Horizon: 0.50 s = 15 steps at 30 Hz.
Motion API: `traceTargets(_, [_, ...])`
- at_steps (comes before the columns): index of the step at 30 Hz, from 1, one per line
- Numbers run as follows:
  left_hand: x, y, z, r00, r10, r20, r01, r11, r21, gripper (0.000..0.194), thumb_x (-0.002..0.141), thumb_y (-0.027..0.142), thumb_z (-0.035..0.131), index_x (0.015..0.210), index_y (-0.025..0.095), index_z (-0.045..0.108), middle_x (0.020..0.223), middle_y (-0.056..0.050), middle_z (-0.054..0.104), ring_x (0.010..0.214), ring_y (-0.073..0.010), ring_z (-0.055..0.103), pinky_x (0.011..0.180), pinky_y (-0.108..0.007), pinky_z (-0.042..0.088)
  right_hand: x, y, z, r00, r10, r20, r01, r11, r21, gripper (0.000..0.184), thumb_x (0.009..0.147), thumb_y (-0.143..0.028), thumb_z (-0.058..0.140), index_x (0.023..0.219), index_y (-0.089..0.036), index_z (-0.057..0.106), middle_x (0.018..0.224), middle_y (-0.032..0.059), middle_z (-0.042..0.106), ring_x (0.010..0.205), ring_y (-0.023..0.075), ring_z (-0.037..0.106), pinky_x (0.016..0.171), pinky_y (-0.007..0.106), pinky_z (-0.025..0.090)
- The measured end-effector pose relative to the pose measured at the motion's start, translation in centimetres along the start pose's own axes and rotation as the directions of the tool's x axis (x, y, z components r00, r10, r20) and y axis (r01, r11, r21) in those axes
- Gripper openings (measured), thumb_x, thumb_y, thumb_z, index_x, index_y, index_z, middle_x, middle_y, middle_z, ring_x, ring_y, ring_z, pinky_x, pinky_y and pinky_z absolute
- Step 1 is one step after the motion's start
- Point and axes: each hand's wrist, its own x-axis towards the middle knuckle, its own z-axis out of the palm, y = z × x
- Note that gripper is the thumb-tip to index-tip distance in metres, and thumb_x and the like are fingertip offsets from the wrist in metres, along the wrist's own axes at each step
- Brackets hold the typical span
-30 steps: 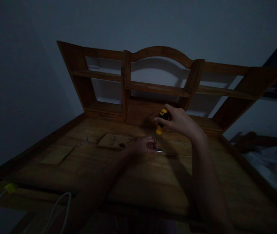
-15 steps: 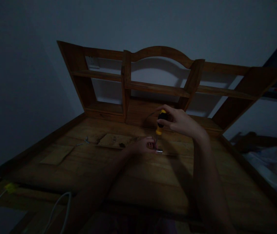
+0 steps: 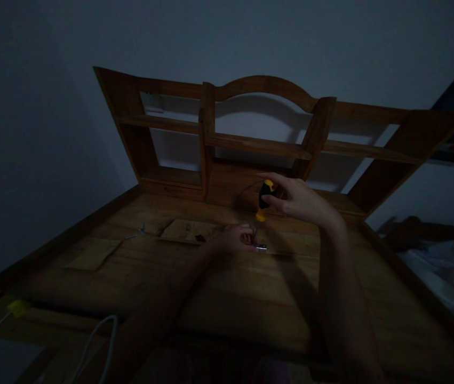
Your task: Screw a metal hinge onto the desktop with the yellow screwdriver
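Observation:
My right hand (image 3: 296,200) holds a yellow-and-black screwdriver (image 3: 264,197) by its handle, with the shaft pointing down at the desk. The screwdriver's tip comes down beside the fingers of my left hand (image 3: 233,238), which are closed low over the wood. They pinch a small shiny metal fitting (image 3: 262,248), whose right end sticks out; the rest of it is hidden by the fingers. Dim light hides the exact contact between tip and fitting. Left of my left hand lies a pale flat strip (image 3: 182,231) with a dark spot on it.
The wooden desk top (image 3: 227,298) reaches back to a wooden shelf unit (image 3: 259,144) against the wall. Small metal pieces (image 3: 142,230) and a flat pale sheet (image 3: 93,256) lie on the left. A white cable (image 3: 112,330) loops at the front left near a yellow object (image 3: 17,308).
My right hand and the screwdriver handle have shifted very slightly, with the index finger stretched a little further over the handle's end. My left hand and the fitting stay in place.

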Motion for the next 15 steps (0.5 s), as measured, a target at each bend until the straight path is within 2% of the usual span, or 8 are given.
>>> traceTargets(9, [-0.04,-0.32,0.21,1.000,-0.025,-0.004,0.025,0.998,-0.065,0.035,0.081,0.040,0.077,0.101,0.013,0.071,0.104,-0.009,0.064,0.091,-0.0163,0.061,0.082,-0.028,0.048,-0.04,-0.68,0.12,1.000,-0.002,-0.015,0.001,0.999,-0.050,0.037,0.093,-0.026,0.063,0.128,-0.014,0.059,0.094,0.0055,0.068,0.080,0.0185,0.062,0.070,0.028,0.042])
traceTargets(12, [-0.07,-0.09,0.16,1.000,-0.019,-0.003,0.019,0.999,-0.048,0.033,0.081,0.038,0.077,0.101,0.013,0.071,0.105,-0.009,0.064,0.091,-0.0165,0.061,0.083,-0.028,0.048,0.05,-0.83,0.23,0.999,0.001,-0.037,-0.005,0.993,-0.119,0.024,0.094,-0.032,0.064,0.110,-0.015,0.060,0.091,0.0045,0.065,0.079,0.0186,0.059,0.067,0.029,0.040])
traceTargets(15, [-0.08,-0.19,0.22,1.000,-0.010,-0.011,0.009,0.999,-0.047,0.034,0.080,0.036,0.078,0.101,0.011,0.071,0.104,-0.010,0.064,0.090,-0.0165,0.060,0.083,-0.028,0.049,0.17,-0.96,0.56,0.998,-0.001,-0.069,-0.013,0.977,-0.211,0.024,0.095,-0.039,0.063,0.094,-0.017,0.054,0.087,0.0047,0.063,0.076,0.0192,0.057,0.065,0.030,0.037])
